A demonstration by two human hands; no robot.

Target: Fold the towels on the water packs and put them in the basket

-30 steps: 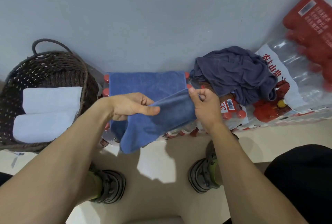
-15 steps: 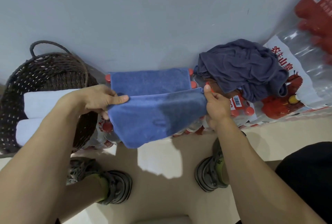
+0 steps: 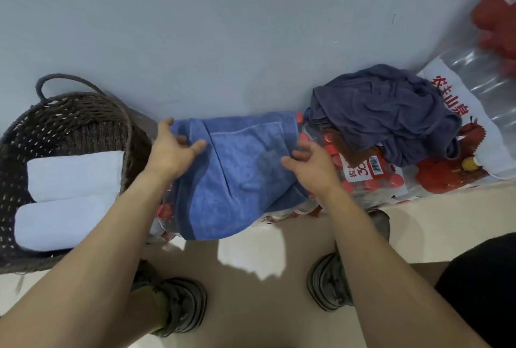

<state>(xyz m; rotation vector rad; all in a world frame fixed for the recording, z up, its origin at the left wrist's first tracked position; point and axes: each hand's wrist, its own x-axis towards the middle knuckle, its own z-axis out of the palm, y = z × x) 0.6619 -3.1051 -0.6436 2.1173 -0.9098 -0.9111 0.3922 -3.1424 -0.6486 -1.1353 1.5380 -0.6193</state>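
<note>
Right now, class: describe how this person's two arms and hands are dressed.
Both forearms are bare: no sleeves, watch or bracelet in view. The left hand and right hand wear no gloves, and no rings show.

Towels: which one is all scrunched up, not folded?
The dark grey towel, heaped on the water packs at right. The blue towel lies flat; the white towels are folded.

Basket point(image 3: 131, 135) and wall point(image 3: 223, 40) close by
</note>
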